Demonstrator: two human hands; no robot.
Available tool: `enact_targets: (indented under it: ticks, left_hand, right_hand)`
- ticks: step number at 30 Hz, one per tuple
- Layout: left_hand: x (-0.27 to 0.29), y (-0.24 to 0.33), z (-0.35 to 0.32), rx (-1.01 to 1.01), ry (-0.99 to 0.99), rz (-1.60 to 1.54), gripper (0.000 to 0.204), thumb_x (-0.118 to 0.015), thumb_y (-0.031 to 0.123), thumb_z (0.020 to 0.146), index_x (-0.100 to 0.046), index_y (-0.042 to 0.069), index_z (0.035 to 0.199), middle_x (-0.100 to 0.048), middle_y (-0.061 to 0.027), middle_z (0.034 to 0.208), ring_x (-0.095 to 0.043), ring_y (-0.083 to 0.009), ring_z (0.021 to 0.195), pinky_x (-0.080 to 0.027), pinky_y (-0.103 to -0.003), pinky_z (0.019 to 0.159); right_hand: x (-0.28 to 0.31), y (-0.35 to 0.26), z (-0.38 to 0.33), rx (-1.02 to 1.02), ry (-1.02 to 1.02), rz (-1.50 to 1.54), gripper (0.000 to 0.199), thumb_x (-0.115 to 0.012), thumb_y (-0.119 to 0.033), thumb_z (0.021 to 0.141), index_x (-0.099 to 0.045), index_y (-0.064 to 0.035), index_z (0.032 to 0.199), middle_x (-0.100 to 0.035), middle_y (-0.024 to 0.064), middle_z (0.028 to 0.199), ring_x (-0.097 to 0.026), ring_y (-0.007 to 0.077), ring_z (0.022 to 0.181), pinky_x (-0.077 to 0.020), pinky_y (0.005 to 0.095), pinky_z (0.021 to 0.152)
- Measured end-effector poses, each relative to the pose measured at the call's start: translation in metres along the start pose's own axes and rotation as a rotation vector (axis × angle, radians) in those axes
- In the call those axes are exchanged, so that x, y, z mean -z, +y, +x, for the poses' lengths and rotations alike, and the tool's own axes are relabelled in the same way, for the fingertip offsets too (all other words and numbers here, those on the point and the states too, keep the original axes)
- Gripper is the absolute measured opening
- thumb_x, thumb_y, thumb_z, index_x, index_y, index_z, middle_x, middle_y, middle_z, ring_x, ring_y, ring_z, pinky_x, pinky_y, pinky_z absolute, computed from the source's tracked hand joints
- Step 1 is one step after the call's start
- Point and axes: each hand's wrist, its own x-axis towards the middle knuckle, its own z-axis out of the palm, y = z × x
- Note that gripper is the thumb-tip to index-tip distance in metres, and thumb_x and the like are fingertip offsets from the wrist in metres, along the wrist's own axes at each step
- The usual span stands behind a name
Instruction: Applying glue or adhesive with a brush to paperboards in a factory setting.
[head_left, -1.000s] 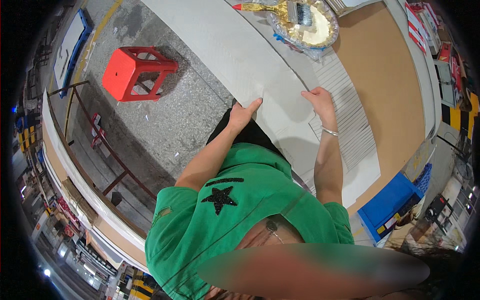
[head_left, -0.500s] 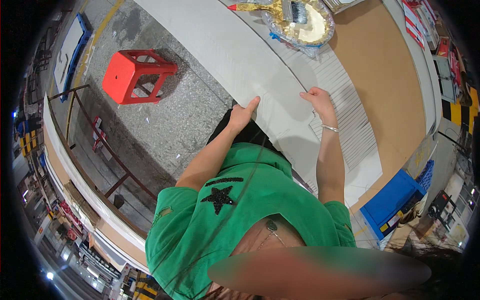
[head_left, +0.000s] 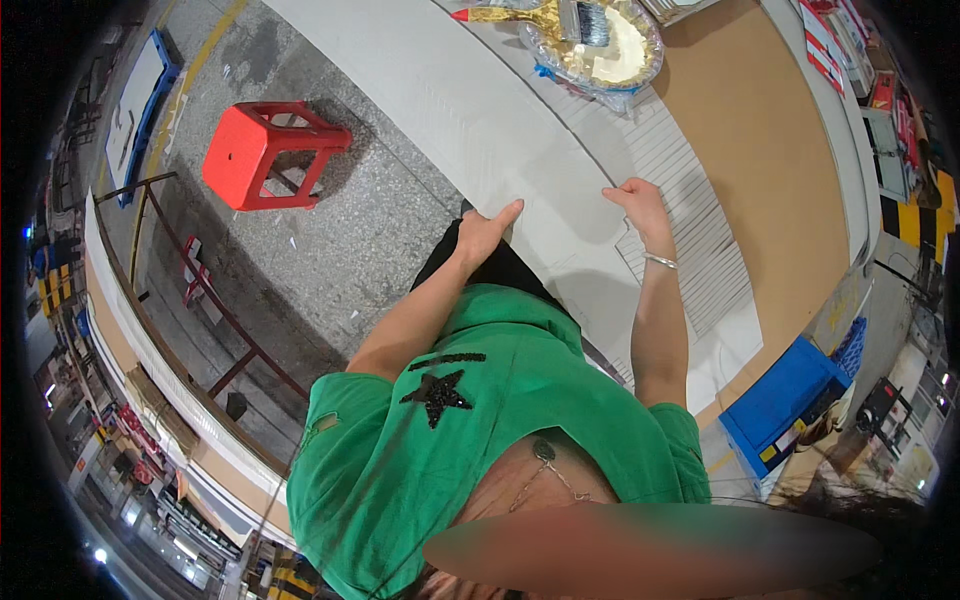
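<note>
A long pale grey cardboard sheet [head_left: 440,110] stretches from the upper left down to my waist. My left hand [head_left: 484,238] grips its left edge, thumb on top and the other fingers hidden underneath. At the opposite edge my right hand [head_left: 643,208] is closed, thumb and curled fingers pinching the border. Under and beside that edge lie fanned, overlapping sheets [head_left: 695,235] whose edges show as many fine lines. Beyond them stands a plastic-lined bowl [head_left: 652,68] of cream-coloured paste [head_left: 622,55]. A paintbrush [head_left: 545,15] with a red-tipped, gold-coloured handle rests across its rim.
Brown board [head_left: 780,150] covers the table's right part. A red plastic stool [head_left: 245,160] stands on the concrete floor at left, near a metal-framed rack [head_left: 220,295]. A blue bin [head_left: 785,400] sits at the lower right.
Both hands keep their grip at nearly the same places. The view has shifted slightly, and the sheet's near part by my left hand sits a little differently.
</note>
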Motion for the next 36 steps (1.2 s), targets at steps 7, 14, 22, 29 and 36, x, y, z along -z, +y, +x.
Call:
enact_targets:
  ticks: [7, 14, 22, 29, 36]
  left_hand:
    - [0.003, 0.016, -0.014, -0.023, 0.005, 0.028, 0.067, -0.066, 0.05, 0.069, -0.056, -0.004, 0.109, -0.059, -0.0179, 0.108, -0.056, -0.0275, 0.102, -0.042, -0.032, 0.088]
    - [0.0, -0.006, 0.003, 0.074, 0.026, 0.116, 0.085, -0.066, 0.057, 0.064, -0.05, -0.012, 0.111, -0.057, -0.0235, 0.11, -0.054, -0.0299, 0.106, -0.042, -0.033, 0.088]
    - [-0.01, -0.027, 0.009, -0.068, 0.014, -0.006, 0.077, -0.07, 0.049, 0.066, -0.05, -0.011, 0.11, -0.056, -0.0193, 0.111, -0.054, -0.0256, 0.104, -0.04, -0.031, 0.09]
    - [-0.006, -0.022, 0.003, -0.028, -0.043, -0.024, 0.092, -0.069, 0.056, 0.063, -0.041, -0.014, 0.115, -0.053, -0.0221, 0.116, -0.052, -0.0279, 0.108, -0.038, -0.031, 0.093]
    - [-0.003, -0.007, -0.007, 0.025, -0.024, 0.031, 0.091, -0.07, 0.055, 0.063, -0.042, -0.014, 0.114, -0.054, -0.0214, 0.114, -0.052, -0.027, 0.106, -0.04, -0.03, 0.091]
  right_hand:
    - [-0.006, 0.001, 0.001, 0.003, 0.058, 0.109, 0.029, -0.074, -0.019, 0.066, -0.05, -0.0039, 0.059, -0.044, -0.0015, 0.055, -0.037, 0.0087, 0.053, -0.0332, 0.0259, 0.048]
    - [-0.008, 0.006, 0.002, 0.06, 0.107, 0.009, 0.029, -0.074, -0.021, 0.066, -0.053, -0.0017, 0.061, -0.049, 0.0009, 0.056, -0.042, 0.0094, 0.054, -0.037, 0.0256, 0.05]
    - [-0.003, 0.01, -0.001, 0.046, 0.082, 0.017, 0.021, -0.07, -0.016, 0.071, -0.055, -0.0021, 0.069, -0.052, -0.0012, 0.062, -0.043, 0.0074, 0.058, -0.0358, 0.0233, 0.052]
    - [-0.006, 0.018, 0.001, 0.11, 0.108, 0.114, 0.022, -0.069, -0.016, 0.07, -0.053, -0.0012, 0.066, -0.05, 0.0008, 0.058, -0.043, 0.0092, 0.053, -0.0375, 0.0254, 0.05]
    - [-0.007, 0.013, -0.003, 0.095, 0.096, 0.084, 0.024, -0.07, -0.017, 0.07, -0.053, -0.0008, 0.065, -0.05, 0.0015, 0.058, -0.044, 0.0098, 0.054, -0.0382, 0.0257, 0.05]
